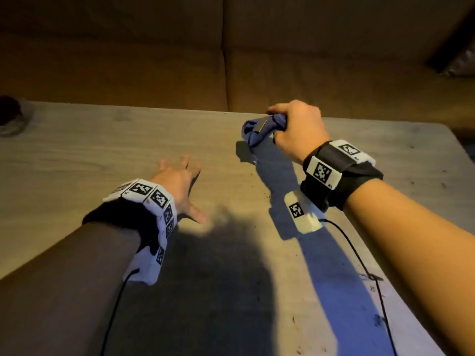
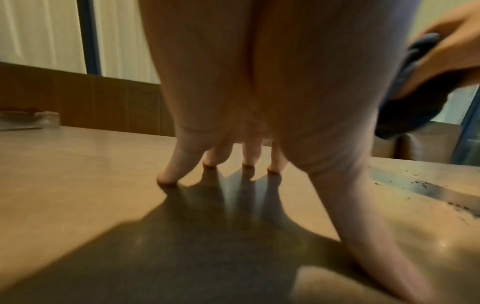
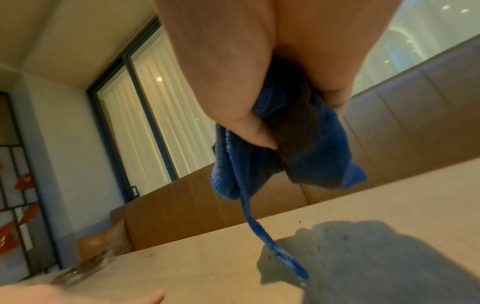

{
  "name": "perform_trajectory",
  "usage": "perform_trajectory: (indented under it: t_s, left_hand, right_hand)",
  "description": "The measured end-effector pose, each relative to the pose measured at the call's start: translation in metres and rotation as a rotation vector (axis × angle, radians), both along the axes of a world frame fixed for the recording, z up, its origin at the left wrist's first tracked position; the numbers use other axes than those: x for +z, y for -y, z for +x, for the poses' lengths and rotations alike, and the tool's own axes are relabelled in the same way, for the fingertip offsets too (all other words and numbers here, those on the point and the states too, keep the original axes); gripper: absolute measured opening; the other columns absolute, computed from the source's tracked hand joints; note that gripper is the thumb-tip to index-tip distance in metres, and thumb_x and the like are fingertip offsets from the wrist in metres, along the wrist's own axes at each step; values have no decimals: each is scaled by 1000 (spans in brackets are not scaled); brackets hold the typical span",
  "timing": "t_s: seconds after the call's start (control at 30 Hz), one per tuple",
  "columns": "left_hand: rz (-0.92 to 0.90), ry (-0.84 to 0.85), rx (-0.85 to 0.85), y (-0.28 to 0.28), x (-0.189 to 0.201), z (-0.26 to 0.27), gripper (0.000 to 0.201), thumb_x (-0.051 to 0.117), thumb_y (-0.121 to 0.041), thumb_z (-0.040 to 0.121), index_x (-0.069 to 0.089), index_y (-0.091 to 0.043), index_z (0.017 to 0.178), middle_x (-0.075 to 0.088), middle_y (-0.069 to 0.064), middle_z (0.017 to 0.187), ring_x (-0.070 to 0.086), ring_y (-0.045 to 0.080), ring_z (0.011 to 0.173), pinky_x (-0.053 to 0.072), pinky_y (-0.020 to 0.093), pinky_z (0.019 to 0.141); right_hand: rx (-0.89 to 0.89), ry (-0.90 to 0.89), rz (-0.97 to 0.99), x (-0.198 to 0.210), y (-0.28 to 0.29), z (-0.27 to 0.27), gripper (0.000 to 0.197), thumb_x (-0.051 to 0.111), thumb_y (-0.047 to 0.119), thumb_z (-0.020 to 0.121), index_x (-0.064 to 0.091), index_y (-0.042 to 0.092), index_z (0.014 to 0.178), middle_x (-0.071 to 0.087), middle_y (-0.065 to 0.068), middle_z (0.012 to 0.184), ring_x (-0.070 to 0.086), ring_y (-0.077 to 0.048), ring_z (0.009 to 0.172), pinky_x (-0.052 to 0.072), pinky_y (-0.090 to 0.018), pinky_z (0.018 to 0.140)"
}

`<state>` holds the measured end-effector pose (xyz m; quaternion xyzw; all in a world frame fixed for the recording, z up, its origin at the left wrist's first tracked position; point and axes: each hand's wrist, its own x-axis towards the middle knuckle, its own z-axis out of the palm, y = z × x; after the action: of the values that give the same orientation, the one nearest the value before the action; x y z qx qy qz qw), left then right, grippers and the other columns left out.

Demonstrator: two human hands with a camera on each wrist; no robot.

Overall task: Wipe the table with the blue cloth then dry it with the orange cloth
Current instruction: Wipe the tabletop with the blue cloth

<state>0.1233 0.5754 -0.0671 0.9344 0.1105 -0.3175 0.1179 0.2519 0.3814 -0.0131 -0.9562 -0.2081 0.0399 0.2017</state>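
My right hand (image 1: 290, 127) grips the bunched blue cloth (image 1: 259, 131) and holds it a little above the far part of the wooden table (image 1: 77, 155). In the right wrist view the blue cloth (image 3: 298, 148) hangs from my curled fingers (image 3: 249, 131), one corner trailing down to the table top. My left hand (image 1: 183, 186) stands on the table with straight, spread fingers. The left wrist view shows its fingertips (image 2: 166, 179) pressing on the wood, and the blue cloth (image 2: 415, 98) at the right edge. No orange cloth is in view.
Dark crumbs (image 1: 267, 196) lie on the table near my right wrist and along the right side. A glass object (image 1: 11, 116) sits at the table's far left corner. A brown sofa (image 1: 231, 60) runs behind the far edge. Cables trail from both wrist bands.
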Motion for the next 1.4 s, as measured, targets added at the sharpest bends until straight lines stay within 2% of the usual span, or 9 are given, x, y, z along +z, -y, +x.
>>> perform_trajectory:
  t_s: [0.2, 0.4, 0.57, 0.73, 0.97, 1.03, 1.13, 1.27, 1.4]
  left_hand:
    - [-44, -102, 95, -7, -10, 3, 130, 88, -57, 61, 4, -36, 159, -10, -6, 167, -7, 38, 152, 16, 66, 117]
    - [-115, -146, 117, -9, -18, 3, 134, 89, -53, 62, -7, -43, 156, -30, -20, 160, -25, 35, 149, 9, 76, 110]
    - [-156, -156, 136, -9, -16, 3, 135, 91, -49, 62, -5, -42, 157, -31, -19, 159, -28, 34, 148, 5, 76, 110]
    - [-182, -119, 134, -9, -13, 1, 133, 91, -46, 62, -2, -40, 158, -26, -16, 162, -27, 36, 147, 4, 77, 110]
    - [-202, -114, 124, -11, -6, -1, 129, 89, -45, 66, 0, -39, 159, -25, -15, 162, -23, 37, 149, 7, 77, 112]
    - [-199, -117, 123, -11, -8, -1, 130, 90, -45, 65, 0, -39, 158, -25, -15, 162, -23, 37, 149, 7, 77, 111]
    - [-188, -122, 132, -9, -12, 0, 132, 91, -47, 63, -1, -40, 158, -24, -15, 163, -24, 37, 148, 6, 77, 112]
    - [-167, -116, 135, -10, -16, 1, 133, 90, -49, 62, -2, -43, 157, -21, -15, 164, -24, 35, 149, 5, 76, 112]
    - [-144, -91, 147, -8, -17, 0, 131, 90, -52, 60, 3, -42, 158, -10, -13, 166, -20, 35, 150, 5, 76, 112]
  right_hand:
    - [448, 151, -152, -22, -107, 87, 54, 61, 0, 80, 56, 20, 131, 52, -8, 129, 48, -33, 119, 44, -43, 97]
    - [717, -59, -408, -74, -173, 101, 43, 63, 8, 84, 61, 23, 124, 58, -8, 124, 54, -31, 114, 46, -38, 93]
    - [519, -80, -445, -64, -112, 115, 34, 56, 25, 87, 63, 16, 118, 58, -10, 112, 56, -32, 110, 47, -37, 86]
    - [355, -123, -378, -64, -52, 61, 26, 66, 21, 74, 68, 21, 100, 55, -6, 109, 61, -31, 96, 53, -41, 85]
    - [548, -328, -293, -58, 18, -35, 28, 58, 25, 75, 67, 28, 102, 51, 8, 97, 56, -15, 87, 49, -28, 74]
    - [493, -349, -190, -48, 12, -20, 22, 57, 17, 78, 69, 25, 95, 55, 9, 96, 57, -16, 89, 46, -25, 75]
    - [207, -75, -24, -49, -15, 46, 25, 57, 8, 79, 69, 14, 101, 58, -4, 102, 58, -27, 96, 47, -32, 79]
    - [46, -135, -270, -52, -52, 118, 14, 60, 8, 79, 66, 12, 91, 61, -12, 96, 61, -35, 95, 42, -30, 68]
    - [57, -154, -402, -65, -43, 94, 17, 68, 19, 76, 63, 11, 90, 56, -8, 91, 60, -31, 86, 45, -32, 67]
